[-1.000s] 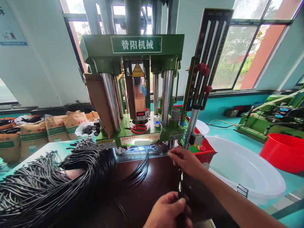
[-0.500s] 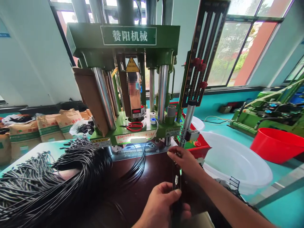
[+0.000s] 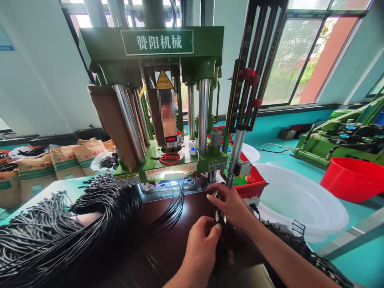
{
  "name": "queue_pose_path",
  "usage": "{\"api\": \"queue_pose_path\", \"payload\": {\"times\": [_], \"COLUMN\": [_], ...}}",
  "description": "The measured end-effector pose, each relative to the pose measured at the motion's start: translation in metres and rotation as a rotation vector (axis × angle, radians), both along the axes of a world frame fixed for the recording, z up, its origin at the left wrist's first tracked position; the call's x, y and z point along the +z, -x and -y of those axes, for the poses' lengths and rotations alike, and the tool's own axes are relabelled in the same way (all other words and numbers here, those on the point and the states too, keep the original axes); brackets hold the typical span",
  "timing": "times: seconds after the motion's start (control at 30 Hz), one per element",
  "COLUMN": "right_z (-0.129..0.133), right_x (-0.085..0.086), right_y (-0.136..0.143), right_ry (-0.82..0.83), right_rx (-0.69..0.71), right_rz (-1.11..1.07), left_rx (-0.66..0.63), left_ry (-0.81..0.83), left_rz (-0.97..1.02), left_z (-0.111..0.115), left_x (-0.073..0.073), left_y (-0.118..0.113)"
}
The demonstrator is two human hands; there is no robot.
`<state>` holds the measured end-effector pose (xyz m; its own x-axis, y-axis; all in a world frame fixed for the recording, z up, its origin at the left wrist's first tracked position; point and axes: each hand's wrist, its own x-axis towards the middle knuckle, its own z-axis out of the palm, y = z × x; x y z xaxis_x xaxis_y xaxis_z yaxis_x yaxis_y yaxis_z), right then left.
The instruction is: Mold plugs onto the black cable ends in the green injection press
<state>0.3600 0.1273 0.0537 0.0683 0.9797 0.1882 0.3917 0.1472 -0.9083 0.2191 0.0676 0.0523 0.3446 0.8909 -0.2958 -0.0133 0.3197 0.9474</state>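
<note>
Over the counter's (image 3: pixel 196 206) right half, toward its far edge: one slim metal-tipped piece (image 3: pixel 217 216), a second bright tip (image 3: pixel 225 219) showing just beside it. Left hand (image 3: pixel 201 246): thumb and forefinger pinching the piece low down. Right hand (image 3: pixel 230 204): fingertips gripping its upper part. Progress, by judgement: partway. Several black cables (image 3: pixel 177 208) are running beneath the green press (image 3: pixel 154 152); the held piece is sitting outside it; a large cable bundle (image 3: pixel 115 208) is lying over the counter's left edge, whether finished, unclear.
</note>
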Motion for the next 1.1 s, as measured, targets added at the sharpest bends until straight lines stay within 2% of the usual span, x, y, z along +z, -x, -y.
{"api": "queue_pose_path", "payload": {"times": [0.07,0.13,0.23,0.33,0.43,0.5,0.63,0.7,0.77,0.83,0.97,1.1], "right_z": [0.001,0.001,0.0,0.0,0.002,0.004,0.006,0.005,0.004,0.003,0.002,0.001], "right_x": [-0.001,-0.002,-0.005,-0.005,-0.001,0.002,0.006,0.005,0.004,0.002,-0.001,-0.007], "right_y": [0.002,0.003,0.003,0.002,0.0,0.0,0.005,0.008,0.011,0.013,0.015,0.014], "right_ry": [-0.001,-0.009,-0.027,-0.017,-0.008,-0.003,-0.01,-0.02,-0.024,-0.021,-0.023,-0.028], "right_rx": [-0.018,-0.032,-0.031,-0.008,0.044,0.1,0.173,0.156,0.134,0.15,0.217,0.18], "right_rz": [0.017,0.033,0.032,0.01,-0.012,-0.046,-0.062,-0.047,-0.048,-0.057,-0.113,-0.148], "left_rx": [-0.015,-0.056,-0.084,-0.038,0.026,0.05,-0.018,-0.038,-0.047,-0.052,-0.009,0.015], "left_ry": [-0.277,-0.487,-0.599,-0.622,-0.622,-0.529,-0.038,0.136,0.203,0.202,0.167,0.2], "left_rz": [-0.309,-0.6,-0.843,-0.894,-0.741,-0.484,0.107,0.272,0.345,0.361,0.285,0.234], "left_z": [0.001,0.002,0.004,0.002,-0.006,-0.014,-0.021,-0.019,-0.017,-0.015,-0.016,-0.019], "left_x": [0.0,-0.001,0.001,0.007,0.014,0.016,0.012,0.009,0.006,0.003,-0.002,-0.001], "left_y": [0.0,0.0,0.001,0.006,0.011,0.012,0.009,0.007,0.008,0.011,0.016,0.017]}}
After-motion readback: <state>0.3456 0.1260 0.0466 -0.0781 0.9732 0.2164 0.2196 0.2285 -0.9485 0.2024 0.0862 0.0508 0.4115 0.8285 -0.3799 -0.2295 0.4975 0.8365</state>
